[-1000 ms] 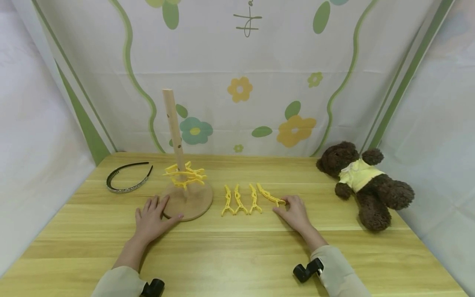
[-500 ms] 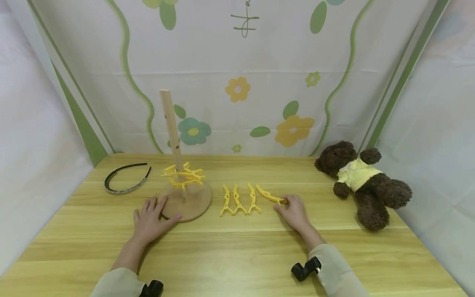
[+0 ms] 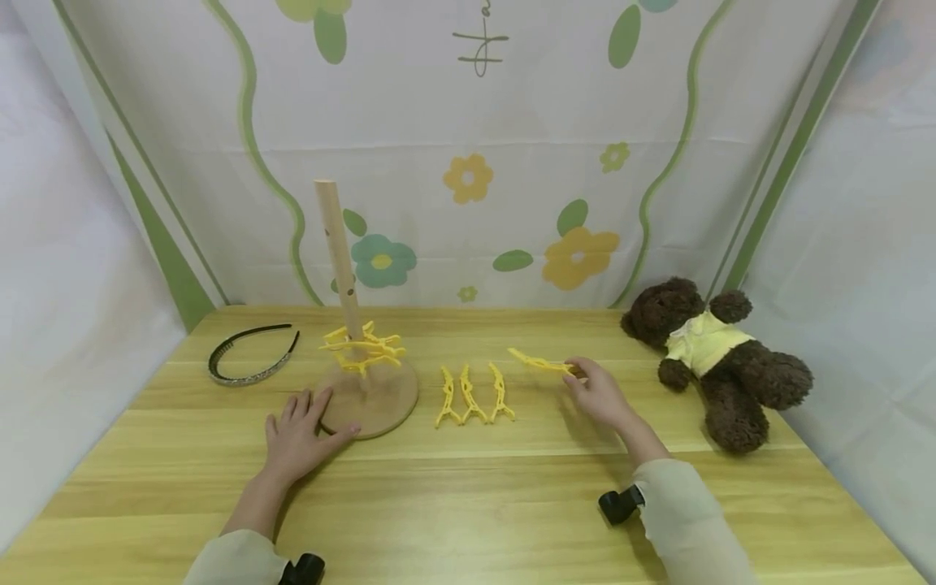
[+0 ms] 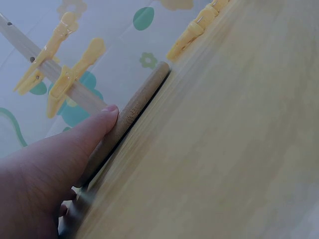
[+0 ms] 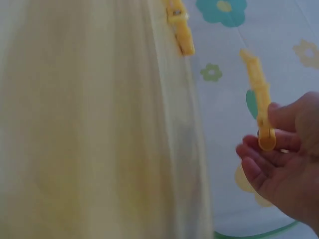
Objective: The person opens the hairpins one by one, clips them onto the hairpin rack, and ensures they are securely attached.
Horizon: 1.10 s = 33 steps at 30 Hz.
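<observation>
In the head view my right hand (image 3: 600, 394) pinches a yellow hair clip (image 3: 541, 362) by its handle end, raised over the table. The right wrist view shows the held clip (image 5: 258, 82) between thumb and fingers, its long jaws pointing away. My left hand (image 3: 296, 439) rests with spread fingers at the near left edge of a round wooden base (image 3: 383, 406). In the left wrist view the thumb lies on the rim of that base (image 4: 142, 97). A wooden post (image 3: 336, 244) rises from it, with several yellow clips (image 3: 366, 351) around its lower part.
Three more yellow clips (image 3: 470, 396) lie in a row on the wooden table (image 3: 453, 504), between base and right hand. A black headband with a glittery band (image 3: 252, 378) lies at the back left. A brown teddy bear (image 3: 705, 349) in a yellow shirt lies at right.
My right hand has lifted the rightmost clip off the table and moved it up and slightly right. The left hand stays at the base.
</observation>
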Available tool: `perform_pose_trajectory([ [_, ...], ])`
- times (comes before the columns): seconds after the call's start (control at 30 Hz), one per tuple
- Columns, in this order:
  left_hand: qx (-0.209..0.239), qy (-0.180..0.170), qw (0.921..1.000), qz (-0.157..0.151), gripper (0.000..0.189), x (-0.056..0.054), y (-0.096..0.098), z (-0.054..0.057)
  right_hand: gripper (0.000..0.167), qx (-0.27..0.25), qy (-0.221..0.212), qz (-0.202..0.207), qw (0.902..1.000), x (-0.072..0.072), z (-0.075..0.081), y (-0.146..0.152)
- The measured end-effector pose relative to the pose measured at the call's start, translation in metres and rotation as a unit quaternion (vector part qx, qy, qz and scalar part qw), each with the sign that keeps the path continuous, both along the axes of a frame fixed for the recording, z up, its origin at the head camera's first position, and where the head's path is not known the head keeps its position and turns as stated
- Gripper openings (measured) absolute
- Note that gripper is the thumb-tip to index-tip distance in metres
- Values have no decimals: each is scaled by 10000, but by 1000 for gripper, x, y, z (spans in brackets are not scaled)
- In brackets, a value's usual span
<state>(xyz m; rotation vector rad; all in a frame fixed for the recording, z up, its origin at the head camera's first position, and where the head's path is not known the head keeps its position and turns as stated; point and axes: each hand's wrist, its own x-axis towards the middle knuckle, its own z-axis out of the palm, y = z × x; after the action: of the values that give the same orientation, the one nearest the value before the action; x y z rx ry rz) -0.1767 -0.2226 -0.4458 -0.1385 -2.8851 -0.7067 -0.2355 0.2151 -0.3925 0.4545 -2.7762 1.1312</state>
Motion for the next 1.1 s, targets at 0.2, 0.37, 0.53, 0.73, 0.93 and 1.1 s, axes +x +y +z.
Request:
perform_pose_trajectory([
  [0.2,-4,44,10000,-11,86,0,0,0,33,516,734,588,9942,-12,20,-9],
  [0.37,-35,35,10000,12,86,1,0,-1,34,652,855,789,9911,-21,45,-27],
  [0.53,-54,27,10000,29,86,1,0,0,29,683,1020,987,9875,-29,65,-52],
  [0.73,-50,107,9999,25,85,1,1,2,17,385,1312,1180,9836,-36,78,-85],
  [0.93,-43,61,10000,31,85,0,3,4,14,67,1551,1382,9782,-40,83,-114],
  [1.1,-22,25,10000,30,85,0,3,5,14,-137,1533,1500,9766,-41,83,-139],
])
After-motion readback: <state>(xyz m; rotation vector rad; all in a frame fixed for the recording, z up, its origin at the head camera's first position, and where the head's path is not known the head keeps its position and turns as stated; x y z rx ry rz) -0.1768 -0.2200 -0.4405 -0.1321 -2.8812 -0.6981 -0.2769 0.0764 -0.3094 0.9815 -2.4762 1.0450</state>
